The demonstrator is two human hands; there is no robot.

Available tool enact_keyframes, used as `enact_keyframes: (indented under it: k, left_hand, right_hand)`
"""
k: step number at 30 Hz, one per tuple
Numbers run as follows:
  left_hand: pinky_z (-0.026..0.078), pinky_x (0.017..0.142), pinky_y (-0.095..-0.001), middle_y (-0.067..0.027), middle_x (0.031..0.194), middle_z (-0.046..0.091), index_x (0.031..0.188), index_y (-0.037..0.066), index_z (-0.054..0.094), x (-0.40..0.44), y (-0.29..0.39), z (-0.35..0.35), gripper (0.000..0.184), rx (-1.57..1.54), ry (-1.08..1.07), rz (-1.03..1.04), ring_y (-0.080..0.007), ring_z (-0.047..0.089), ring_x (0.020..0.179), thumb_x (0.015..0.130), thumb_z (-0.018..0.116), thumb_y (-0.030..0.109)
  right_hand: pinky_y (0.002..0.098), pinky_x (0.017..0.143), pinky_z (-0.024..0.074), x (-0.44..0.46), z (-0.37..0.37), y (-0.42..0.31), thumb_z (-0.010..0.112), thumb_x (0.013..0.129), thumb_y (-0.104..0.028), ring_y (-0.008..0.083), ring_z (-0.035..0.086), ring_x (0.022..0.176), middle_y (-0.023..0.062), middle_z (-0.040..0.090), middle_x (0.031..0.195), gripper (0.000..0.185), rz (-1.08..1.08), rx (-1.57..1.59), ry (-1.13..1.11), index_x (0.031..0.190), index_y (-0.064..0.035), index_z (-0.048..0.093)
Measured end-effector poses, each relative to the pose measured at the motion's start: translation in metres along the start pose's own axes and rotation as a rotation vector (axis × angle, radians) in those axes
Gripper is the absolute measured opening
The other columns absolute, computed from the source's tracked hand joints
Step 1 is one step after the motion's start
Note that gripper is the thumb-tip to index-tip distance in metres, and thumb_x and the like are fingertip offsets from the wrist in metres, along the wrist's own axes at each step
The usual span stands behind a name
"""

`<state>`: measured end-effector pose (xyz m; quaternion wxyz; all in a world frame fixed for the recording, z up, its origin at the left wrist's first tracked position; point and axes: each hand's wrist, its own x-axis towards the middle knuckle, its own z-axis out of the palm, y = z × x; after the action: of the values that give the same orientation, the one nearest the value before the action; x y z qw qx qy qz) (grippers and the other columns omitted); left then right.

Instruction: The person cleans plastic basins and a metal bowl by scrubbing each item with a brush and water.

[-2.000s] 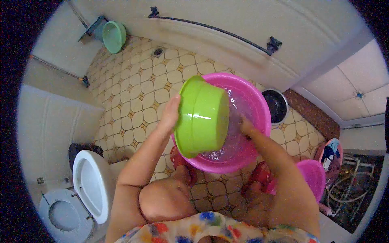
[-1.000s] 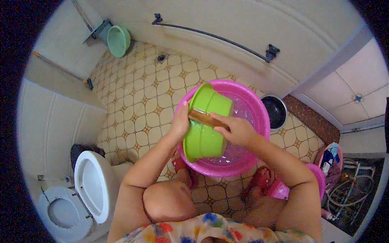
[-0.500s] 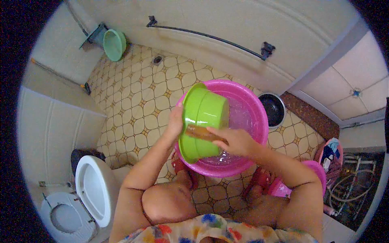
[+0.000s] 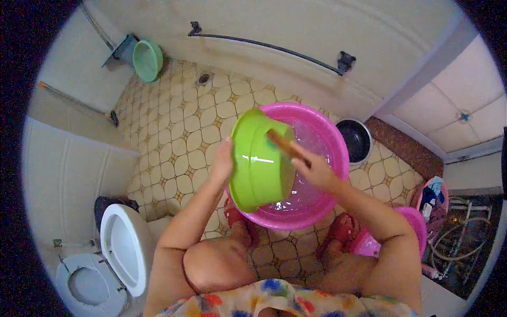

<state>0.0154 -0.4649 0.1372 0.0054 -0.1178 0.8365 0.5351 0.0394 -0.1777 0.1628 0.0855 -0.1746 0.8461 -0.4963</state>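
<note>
My left hand (image 4: 224,159) grips the rim of a lime-green basin (image 4: 256,174), which is tipped on its side over a large pink tub (image 4: 338,140). Water lies in the tub. In my right hand (image 4: 315,170) is a wooden scrubbing brush (image 4: 282,142), held by its handle. Its head rests against the outer side of the green basin, near the upper part of the base edge. The bristles are mostly hidden, with a bluish tint under the wood.
A dark round bowl (image 4: 354,141) stands right of the tub. A pale green basin (image 4: 148,61) leans at the far left corner, near a floor drain (image 4: 204,79). Left is a white toilet (image 4: 124,248). At right are a pink basin (image 4: 420,227) and a basket of clothes (image 4: 433,198).
The brush has moved from the basin's lower middle up toward its far side, and my right hand has shifted with it. The green basin has tilted slightly and moved a little left.
</note>
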Motion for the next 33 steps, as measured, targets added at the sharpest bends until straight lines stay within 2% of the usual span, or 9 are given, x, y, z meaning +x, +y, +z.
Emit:
enact_keyframes:
  k: [3,9,12,14,18,21,26,30,33]
  left_hand:
    - [0.034,0.095,-0.0318,-0.0148,0.116,0.053,0.118,-0.005,0.048,-0.018,0.056,-0.011,0.051,-0.337,-0.237,-0.261,-0.0239,0.048,0.108,0.095,0.027,0.035]
    - [0.039,0.090,-0.0378,-0.0127,0.113,0.054,0.110,0.003,0.054,-0.027,0.039,-0.006,0.043,-0.109,-0.119,-0.013,-0.0238,0.052,0.104,0.091,0.035,0.036]
    - [0.034,0.097,-0.0356,-0.0150,0.129,0.043,0.129,0.002,0.038,-0.020,0.046,-0.025,0.059,-0.461,-0.537,-0.507,-0.0222,0.041,0.119,0.090,0.035,0.046]
    - [0.036,0.096,-0.0380,-0.0124,0.127,0.046,0.128,0.004,0.040,-0.006,0.040,-0.025,0.063,-0.550,-0.555,-0.559,-0.0225,0.046,0.114,0.086,0.040,0.051]
    - [0.043,0.089,-0.0371,-0.0137,0.121,0.050,0.125,0.004,0.042,0.023,0.046,-0.018,0.053,-0.737,-0.571,-0.530,-0.0218,0.050,0.109,0.089,0.040,0.042]
    - [0.046,0.084,-0.0372,-0.0149,0.114,0.052,0.123,0.003,0.043,0.026,0.042,-0.008,0.045,-0.652,-0.543,-0.538,-0.0215,0.052,0.104,0.091,0.038,0.034]
    - [0.047,0.079,-0.0358,-0.0143,0.107,0.053,0.119,-0.002,0.041,-0.008,0.072,-0.011,0.041,-0.555,-0.409,-0.458,-0.0231,0.054,0.095,0.091,0.036,0.028]
    - [0.039,0.091,-0.0338,-0.0182,0.119,0.047,0.126,-0.003,0.036,-0.020,0.074,-0.013,0.049,-0.352,-0.337,-0.241,-0.0259,0.047,0.109,0.093,0.033,0.033]
    - [0.022,0.103,-0.0318,-0.0175,0.131,0.038,0.132,-0.001,0.030,-0.031,0.071,-0.009,0.053,-0.058,-0.311,-0.166,-0.0246,0.033,0.124,0.094,0.031,0.035]
  right_hand:
    - [0.0396,0.090,0.0416,-0.020,0.000,-0.028,0.051,0.087,-0.027,0.0315,0.055,0.104,0.0171,0.055,0.116,0.046,-0.053,-0.016,-0.144,0.130,-0.0157,0.041]
    - [0.0389,0.089,0.0424,0.005,-0.012,-0.016,0.053,0.085,-0.030,0.0325,0.056,0.102,0.0167,0.056,0.115,0.047,0.134,0.079,-0.047,0.129,-0.0163,0.042]
    - [0.0379,0.089,0.0423,0.011,-0.015,-0.012,0.052,0.086,-0.030,0.0315,0.056,0.102,0.0165,0.057,0.113,0.047,0.086,0.030,-0.029,0.130,-0.0166,0.041]
    - [0.0377,0.089,0.0423,0.005,-0.012,-0.008,0.052,0.086,-0.030,0.0312,0.056,0.102,0.0166,0.057,0.113,0.047,0.007,-0.005,-0.056,0.130,-0.0173,0.041]
    - [0.0376,0.092,0.0398,-0.006,-0.013,-0.011,0.052,0.086,-0.030,0.0310,0.053,0.107,0.0162,0.053,0.119,0.047,0.012,0.018,-0.178,0.129,-0.0138,0.042]
    - [0.0349,0.092,0.0391,0.000,-0.014,0.012,0.054,0.085,-0.023,0.0285,0.052,0.108,0.0170,0.052,0.119,0.047,0.090,0.161,0.057,0.129,-0.0099,0.041]
    - [0.0360,0.091,0.0391,0.004,0.001,0.119,0.055,0.083,-0.026,0.0282,0.052,0.107,0.0183,0.054,0.114,0.052,0.499,-0.078,0.081,0.128,-0.0052,0.038]
    - [0.0364,0.090,0.0390,0.003,0.021,0.152,0.058,0.081,-0.029,0.0265,0.051,0.108,0.0171,0.054,0.115,0.058,0.768,-0.217,-0.148,0.128,-0.0045,0.036]
    - [0.0360,0.088,0.0402,-0.003,0.033,0.158,0.057,0.083,-0.027,0.0257,0.053,0.104,0.0165,0.056,0.112,0.053,0.592,-0.091,-0.083,0.128,-0.0064,0.038]
